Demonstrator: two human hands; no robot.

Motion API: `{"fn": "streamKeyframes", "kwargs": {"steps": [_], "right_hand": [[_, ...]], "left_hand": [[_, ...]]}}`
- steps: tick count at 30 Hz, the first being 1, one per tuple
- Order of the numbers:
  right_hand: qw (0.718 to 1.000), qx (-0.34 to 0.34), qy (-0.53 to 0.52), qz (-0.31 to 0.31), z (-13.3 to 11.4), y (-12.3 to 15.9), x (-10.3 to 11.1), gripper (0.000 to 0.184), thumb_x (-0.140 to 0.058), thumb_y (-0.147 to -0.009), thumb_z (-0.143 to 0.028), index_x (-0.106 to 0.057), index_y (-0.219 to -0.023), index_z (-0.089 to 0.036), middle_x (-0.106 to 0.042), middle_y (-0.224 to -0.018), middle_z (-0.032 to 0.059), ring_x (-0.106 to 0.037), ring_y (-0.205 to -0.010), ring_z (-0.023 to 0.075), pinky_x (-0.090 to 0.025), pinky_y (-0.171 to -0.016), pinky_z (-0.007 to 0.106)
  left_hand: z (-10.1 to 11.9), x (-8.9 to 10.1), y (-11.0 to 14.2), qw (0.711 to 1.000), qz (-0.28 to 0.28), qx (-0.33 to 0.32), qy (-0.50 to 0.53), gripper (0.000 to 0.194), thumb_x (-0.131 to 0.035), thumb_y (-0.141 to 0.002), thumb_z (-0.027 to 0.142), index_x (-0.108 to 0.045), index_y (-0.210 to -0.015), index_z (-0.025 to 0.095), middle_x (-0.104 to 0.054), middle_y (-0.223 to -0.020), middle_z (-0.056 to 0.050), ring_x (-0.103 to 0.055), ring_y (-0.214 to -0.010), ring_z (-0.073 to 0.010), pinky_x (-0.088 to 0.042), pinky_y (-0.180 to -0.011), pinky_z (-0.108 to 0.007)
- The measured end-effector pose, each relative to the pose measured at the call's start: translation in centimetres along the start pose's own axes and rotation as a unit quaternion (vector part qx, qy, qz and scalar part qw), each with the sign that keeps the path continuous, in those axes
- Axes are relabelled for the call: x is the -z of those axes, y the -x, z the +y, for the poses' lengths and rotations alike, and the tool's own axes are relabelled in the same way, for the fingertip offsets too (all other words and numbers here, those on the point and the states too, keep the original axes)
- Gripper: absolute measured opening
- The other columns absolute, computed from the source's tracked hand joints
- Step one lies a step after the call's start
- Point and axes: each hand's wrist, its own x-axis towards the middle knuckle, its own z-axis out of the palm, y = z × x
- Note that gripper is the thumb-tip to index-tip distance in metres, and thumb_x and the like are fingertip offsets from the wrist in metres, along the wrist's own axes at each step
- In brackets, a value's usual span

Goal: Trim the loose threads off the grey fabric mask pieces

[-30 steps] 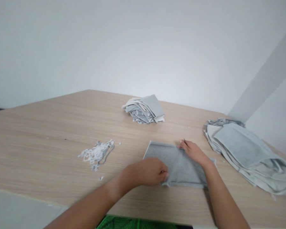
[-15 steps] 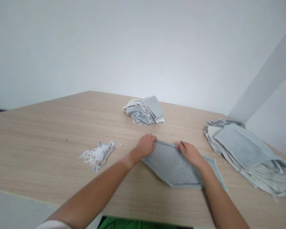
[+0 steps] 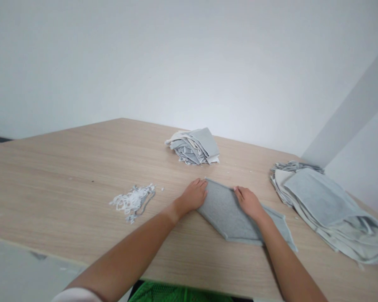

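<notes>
A flat grey cloth piece (image 3: 228, 212) with seamed edges lies in front of me, its right part folded or bent askew under my right forearm. My left hand (image 3: 194, 195) is closed on its upper left corner. At its far edge, my right hand (image 3: 248, 201) pinches the seam between thumb and fingers. Whether anything small is also tucked in the right hand, I cannot make out. To the left of the cloth sits a small heap of white and grey thread-like trimmings (image 3: 132, 201).
A rumpled stack of grey and cream cloth pieces (image 3: 204, 142) lies at the back of the wooden table (image 3: 82, 167). A larger pile of similar cloths (image 3: 323, 195) spreads along the right side. The wall (image 3: 189, 63) stands right behind the table.
My left hand has moved from the cloth's near edge up to its far left corner. The cloth's left part has swung, and a thin dark thing seen earlier at my right fingers no longer shows.
</notes>
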Motion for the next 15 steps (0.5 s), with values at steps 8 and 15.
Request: {"fn": "streamKeyframes", "kwargs": {"steps": [8,15], "right_hand": [[1.0,-0.014,0.02,0.017,-1.5,-1.5,1.0,0.046,-0.032,-0.109,-0.046,-0.069,-0.109,-0.019,-0.075,-0.102,0.0174,-0.068,-0.094,0.0278,-0.043,-0.089,0.034],[0.999,0.038,0.007,0.019,-8.0,-4.0,0.2,0.026,-0.043,-0.106,-0.036,-0.064,-0.112,-0.023,-0.075,-0.101,0.0072,-0.066,-0.093,0.0217,-0.038,-0.079,0.027]], "left_hand": [[0.3,1.3,0.7,1.0,-0.002,0.003,0.009,0.045,-0.041,-0.106,0.036,-0.06,-0.14,0.013,-0.062,-0.142,-0.016,-0.055,-0.131,-0.0273,-0.04,-0.114,-0.041],[0.4,2.7,1.0,1.0,0.023,-0.003,0.002,0.035,-0.043,-0.106,0.036,-0.073,-0.109,0.017,-0.067,-0.116,-0.015,-0.061,-0.109,-0.0281,-0.046,-0.097,-0.042]]}}
